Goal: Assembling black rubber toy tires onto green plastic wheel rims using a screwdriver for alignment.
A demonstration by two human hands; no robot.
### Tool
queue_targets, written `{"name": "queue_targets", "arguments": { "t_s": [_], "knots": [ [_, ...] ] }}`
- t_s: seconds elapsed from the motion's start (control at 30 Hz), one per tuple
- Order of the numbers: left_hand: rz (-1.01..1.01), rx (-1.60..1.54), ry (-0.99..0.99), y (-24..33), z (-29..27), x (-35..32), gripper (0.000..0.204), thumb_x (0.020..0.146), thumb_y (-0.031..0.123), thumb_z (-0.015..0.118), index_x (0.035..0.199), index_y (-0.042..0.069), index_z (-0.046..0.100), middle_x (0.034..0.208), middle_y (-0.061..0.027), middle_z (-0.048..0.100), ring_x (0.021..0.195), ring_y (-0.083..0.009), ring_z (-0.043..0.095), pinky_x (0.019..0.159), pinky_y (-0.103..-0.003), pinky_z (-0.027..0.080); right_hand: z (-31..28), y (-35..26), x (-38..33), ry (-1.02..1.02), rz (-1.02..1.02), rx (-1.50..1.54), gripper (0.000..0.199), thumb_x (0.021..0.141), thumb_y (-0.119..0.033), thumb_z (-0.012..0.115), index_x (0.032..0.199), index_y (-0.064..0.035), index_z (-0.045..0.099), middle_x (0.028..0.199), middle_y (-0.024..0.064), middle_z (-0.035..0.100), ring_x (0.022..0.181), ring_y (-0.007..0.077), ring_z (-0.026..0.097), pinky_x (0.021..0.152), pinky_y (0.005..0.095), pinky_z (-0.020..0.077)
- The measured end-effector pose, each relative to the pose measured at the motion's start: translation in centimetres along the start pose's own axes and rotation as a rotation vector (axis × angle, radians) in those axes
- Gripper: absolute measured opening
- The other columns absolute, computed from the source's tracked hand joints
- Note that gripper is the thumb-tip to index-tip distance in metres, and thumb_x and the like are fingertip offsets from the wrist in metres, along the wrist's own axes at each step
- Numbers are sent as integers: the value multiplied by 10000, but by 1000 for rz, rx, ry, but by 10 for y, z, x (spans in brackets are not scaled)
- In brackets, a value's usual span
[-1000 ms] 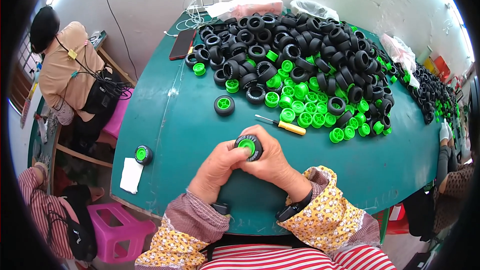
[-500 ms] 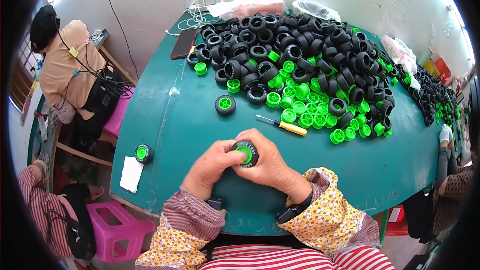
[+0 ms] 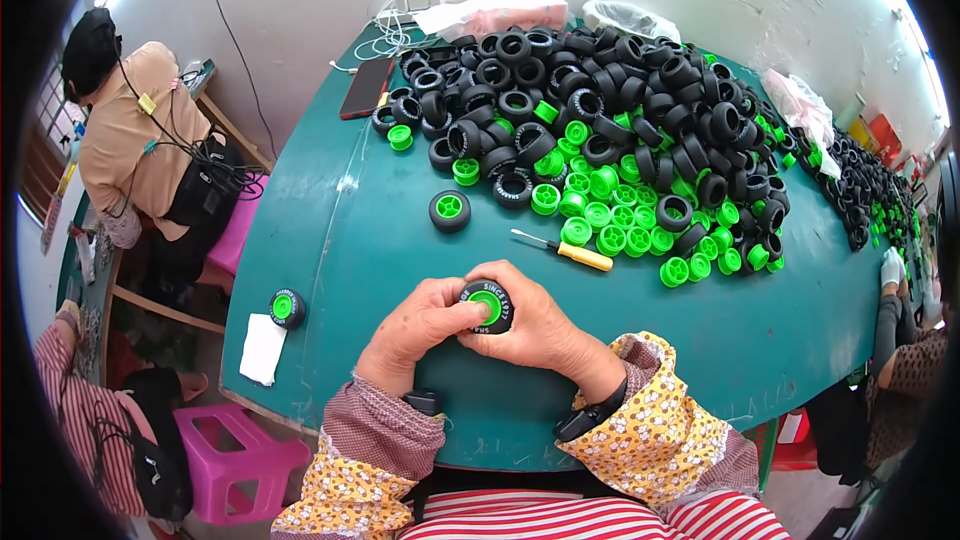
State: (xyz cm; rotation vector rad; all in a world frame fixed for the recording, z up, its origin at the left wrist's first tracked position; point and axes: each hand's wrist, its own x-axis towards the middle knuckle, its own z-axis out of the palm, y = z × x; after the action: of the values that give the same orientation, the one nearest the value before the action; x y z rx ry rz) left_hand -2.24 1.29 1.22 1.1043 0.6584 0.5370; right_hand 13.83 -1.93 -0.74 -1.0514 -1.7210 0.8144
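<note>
While both hands point(image 3: 480, 325) clasp a wheel point(image 3: 487, 305), a screwdriver point(image 3: 562, 250) lies beyond.

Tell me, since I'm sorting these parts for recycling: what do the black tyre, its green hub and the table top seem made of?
Tyre: matte black, likely rubber. Green hub: glossy, bright, moulded, probably hard plastic. Table top: dull teal, scuffed, perhaps painted board or laminate; uncertain.

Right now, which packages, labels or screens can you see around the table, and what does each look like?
Phone: far left edge of the table, flat dark rectangle, screen off.
Pink plastic bag: far edge, by the wall, crumpled.
Clear plastic bag: far edge, behind the tyre pile.
Assembled wheel: held in both hands, black tyre with white lettering, green hub.
White paper: near left corner, blank-looking.
</note>
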Motion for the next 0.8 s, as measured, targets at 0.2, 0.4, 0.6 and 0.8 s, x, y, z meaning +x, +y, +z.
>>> {"name": "queue_targets", "arguments": {
  "t_s": [0.2,0.4,0.6,0.8],
  "knots": [
    [41,-212,121,-19,15,10,283,802,225,600,942,-18,563,858,-26,584,729,-57,544,651,-186,455,1,-6,1,143,98,-66,403,566,-144,733,862,-30,484,782,111,514,706,267,545,621,345,440],
    [8,-179,100,-11,11,6,267,802,199,583,955,-19,559,858,-31,590,740,-66,558,665,-185,458,0,0,3,76,13,1,453,561,-124,733,920,-29,474,843,104,530,742,224,554,652,317,452],
    [-5,-117,36,-13,3,5,246,792,186,575,945,-7,572,868,-27,591,756,-62,555,690,-199,456,0,-1,0,-21,40,62,472,578,-104,726,956,-34,453,925,100,540,805,191,567,696,296,460],
    [34,-241,133,-15,16,10,254,799,206,579,945,-2,564,868,-32,590,757,-69,559,677,-190,456,7,1,1,118,84,-69,438,589,-100,720,929,-43,449,893,93,547,785,184,571,665,296,464]
  ]
}}
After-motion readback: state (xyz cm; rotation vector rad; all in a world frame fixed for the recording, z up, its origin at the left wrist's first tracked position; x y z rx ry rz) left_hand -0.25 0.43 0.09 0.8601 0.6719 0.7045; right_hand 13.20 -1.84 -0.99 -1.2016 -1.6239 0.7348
